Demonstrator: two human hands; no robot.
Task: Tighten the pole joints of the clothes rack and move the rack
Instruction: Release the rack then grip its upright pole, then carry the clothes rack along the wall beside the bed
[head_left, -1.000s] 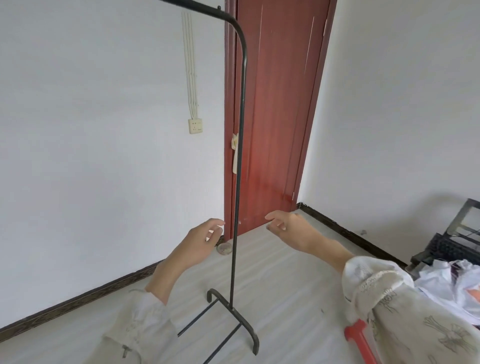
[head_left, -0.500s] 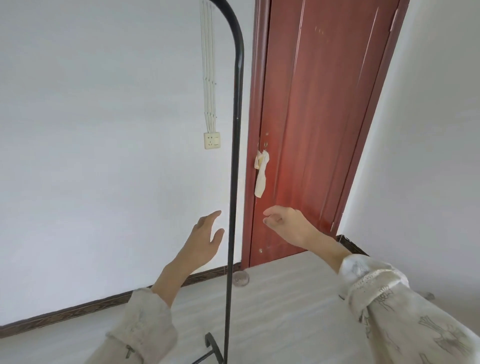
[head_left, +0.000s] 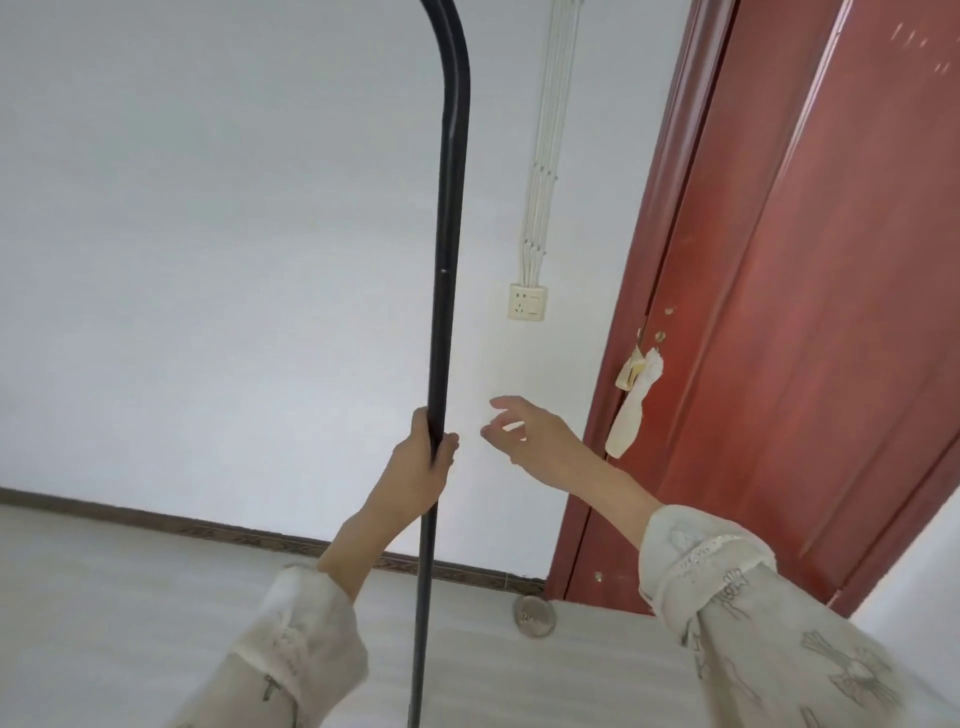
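Now left hand (head_left: 421, 467) clenched around the black rack pole (head_left: 445, 291), right hand (head_left: 530, 431) loosely spread, empty, nearby.

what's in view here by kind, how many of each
hands: 2, left hand gripping the pole, right hand open beside it
rack poles: 1
doors: 1
wall sockets: 1
total: 5
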